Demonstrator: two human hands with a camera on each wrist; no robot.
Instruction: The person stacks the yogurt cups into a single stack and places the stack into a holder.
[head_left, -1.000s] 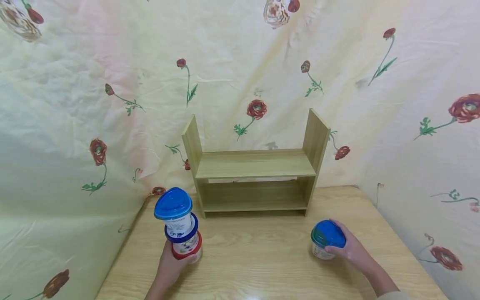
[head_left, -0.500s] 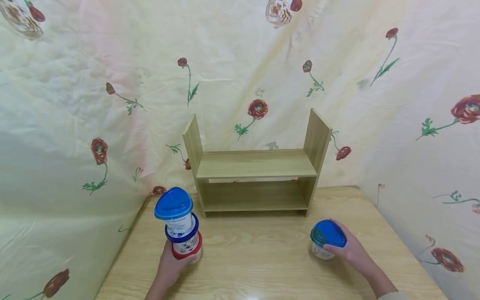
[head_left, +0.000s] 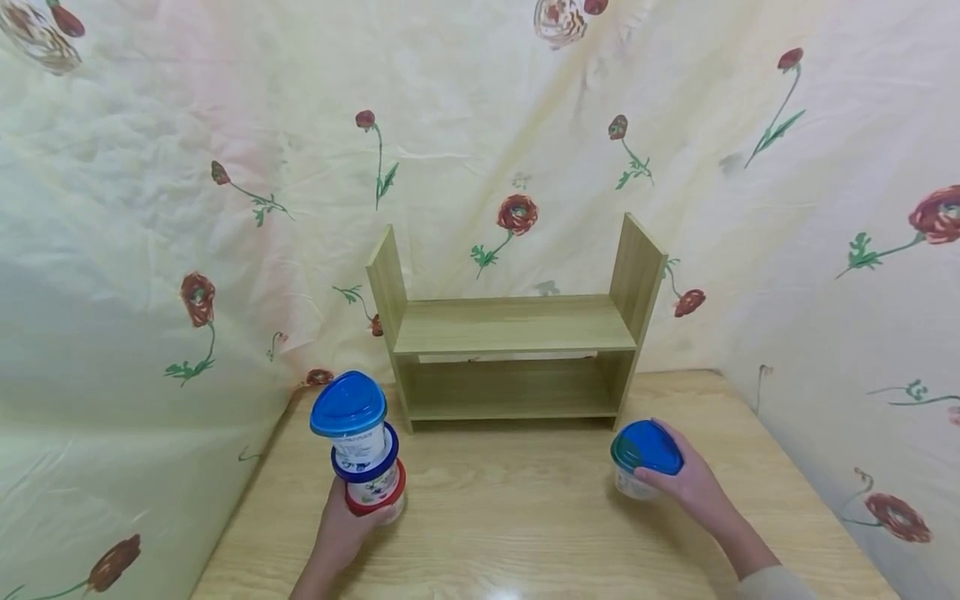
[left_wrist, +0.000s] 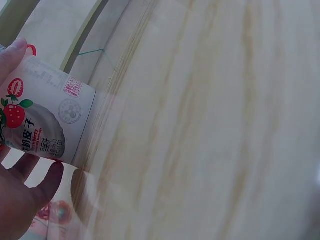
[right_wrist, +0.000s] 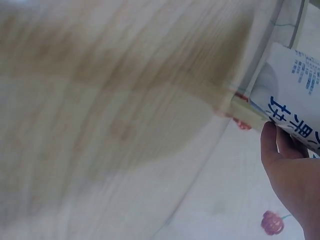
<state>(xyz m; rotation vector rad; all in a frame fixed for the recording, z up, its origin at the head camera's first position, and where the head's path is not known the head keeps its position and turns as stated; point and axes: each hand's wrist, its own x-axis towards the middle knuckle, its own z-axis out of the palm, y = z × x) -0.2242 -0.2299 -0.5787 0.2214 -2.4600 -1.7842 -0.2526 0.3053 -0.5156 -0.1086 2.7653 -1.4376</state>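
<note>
On the left of the head view stand three stacked tubs. The top tub point(head_left: 357, 450) has a light blue lid, the middle tub point(head_left: 375, 487) a dark blue one, and the bottom tub point(head_left: 394, 510) a red one. My left hand point(head_left: 342, 529) grips the bottom tub; its strawberry-printed white side point(left_wrist: 45, 107) shows in the left wrist view. On the right, my right hand point(head_left: 693, 483) holds a white tub point(head_left: 634, 483) around its side; its lid is blue with a green part. Blue print covers that tub's wall point(right_wrist: 292, 90) in the right wrist view.
A two-tier wooden shelf point(head_left: 513, 325) with tall side panels stands at the back of the wood-grain table point(head_left: 510, 517). Flower-patterned cloth point(head_left: 450, 125) hangs behind and on both sides. The shelf lies between and beyond the two hands.
My right hand and its tub have moved slightly left and toward the shelf. The left hand and the stack stay almost where they were. The head view has tilted a little.
</note>
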